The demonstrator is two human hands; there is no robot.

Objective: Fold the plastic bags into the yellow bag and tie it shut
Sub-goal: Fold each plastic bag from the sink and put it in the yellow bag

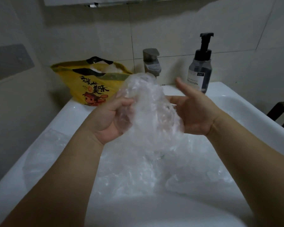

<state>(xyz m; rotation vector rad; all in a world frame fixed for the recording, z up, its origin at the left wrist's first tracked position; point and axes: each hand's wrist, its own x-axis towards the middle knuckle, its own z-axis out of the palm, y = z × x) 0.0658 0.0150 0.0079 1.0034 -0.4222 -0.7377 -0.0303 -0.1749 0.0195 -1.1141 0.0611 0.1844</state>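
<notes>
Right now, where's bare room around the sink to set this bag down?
Bare: left sink rim just in front of the yellow bag; right rim past the pump bottle. Crowded: basin heaped with clear plastic bags; tight ledge between faucet and bottle.

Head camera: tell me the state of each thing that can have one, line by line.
yellow bag: upright, mouth open, untied, plastic inside.
clear plastic bag: crumpled, held above the sink.
left hand: grips the clear plastic bag.
right hand: open, fingers straight, beside it.
loose bags: heaped in the sink basin.
faucet: no water seen running.
pump bottle: upright, pump on.
</notes>
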